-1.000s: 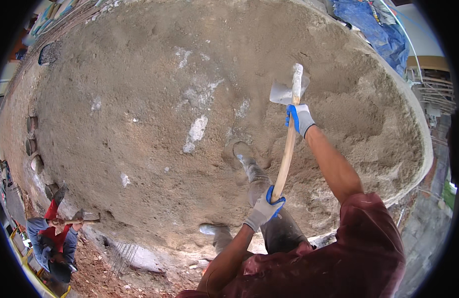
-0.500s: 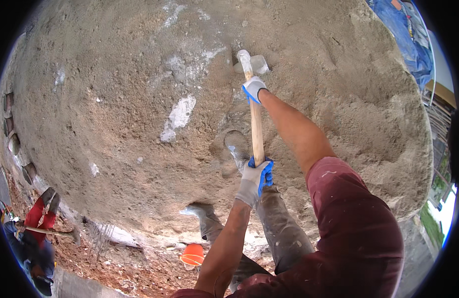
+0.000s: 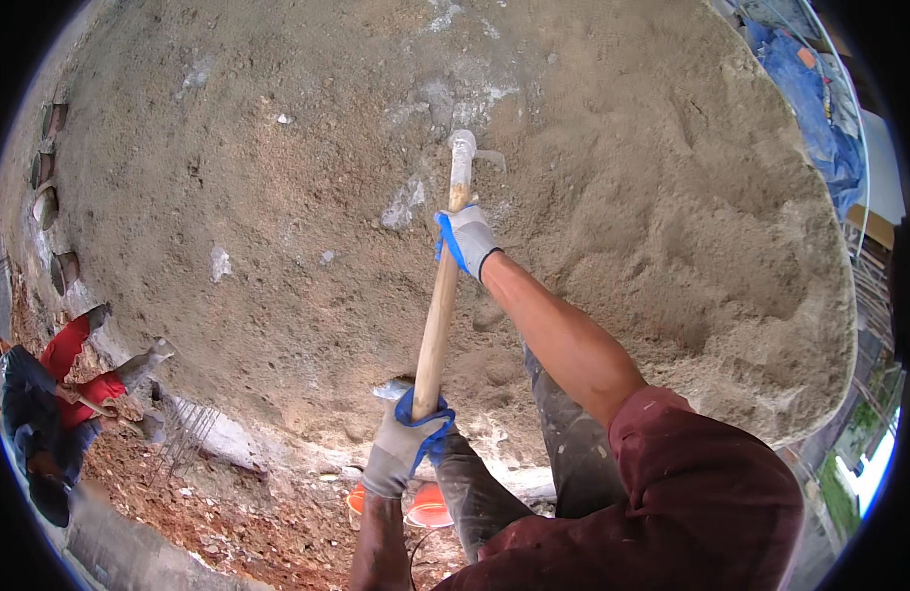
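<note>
Both hands wear grey-white work gloves with blue palms and grip a long hoe (image 3: 439, 325) with a pale wooden handle. My left hand (image 3: 406, 448) is closed round the rear end of the handle, close to my legs. Farther forward, my right hand (image 3: 465, 238) wraps the handle just below the whitish metal socket (image 3: 462, 148). The hoe's blade is mostly hidden, with a thin pale edge showing right of the socket. Beneath the hoe spreads a broad bed of grey-brown sandy mix (image 3: 307, 295), with white patches near the socket.
Orange buckets (image 3: 430, 507) stand beside my legs, partly covered by my left arm. At lower left another person (image 3: 46, 394) in red and dark clothes holds a handled tool. Thin metal rods (image 3: 187, 433) stick up nearby. A blue tarp (image 3: 805, 98) lies beyond the bed's far right edge.
The hoe has swung from near upright to a slant, its head moving left and nearer. My left hand has dropped down and left. The other person's legs have shifted.
</note>
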Available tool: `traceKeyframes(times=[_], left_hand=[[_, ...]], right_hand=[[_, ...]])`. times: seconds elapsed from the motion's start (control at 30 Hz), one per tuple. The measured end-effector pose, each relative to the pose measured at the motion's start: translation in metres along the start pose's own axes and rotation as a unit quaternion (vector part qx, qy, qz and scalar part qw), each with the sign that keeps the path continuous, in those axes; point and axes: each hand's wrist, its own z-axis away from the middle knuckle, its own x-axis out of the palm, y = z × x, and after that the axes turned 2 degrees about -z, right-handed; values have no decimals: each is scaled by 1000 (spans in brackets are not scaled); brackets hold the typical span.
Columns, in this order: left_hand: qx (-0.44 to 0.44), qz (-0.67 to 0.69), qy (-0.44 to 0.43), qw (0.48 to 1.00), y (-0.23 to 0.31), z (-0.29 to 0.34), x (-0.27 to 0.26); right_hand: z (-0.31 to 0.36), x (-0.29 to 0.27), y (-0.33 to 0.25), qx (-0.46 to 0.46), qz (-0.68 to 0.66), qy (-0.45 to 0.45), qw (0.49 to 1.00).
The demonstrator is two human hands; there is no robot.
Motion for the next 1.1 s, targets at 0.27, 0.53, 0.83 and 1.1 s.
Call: traceKeyframes(times=[0.27, 0.53, 0.83, 1.1], left_hand=[[-63, 3, -71, 995, 3, 51, -98], [-78, 173, -341, 921, -97, -133, 101], [-127, 109, -195, 966, -98, -204, 159], [-79, -110, -42, 990, -60, -65, -16]], right_hand=[[66, 100, 5, 42, -12, 4, 999], [2, -190, -9, -31, -8, 132, 991], [-148, -326, 93, 67, 231, 176, 955], [22, -70, 163, 7, -71, 8, 997]])
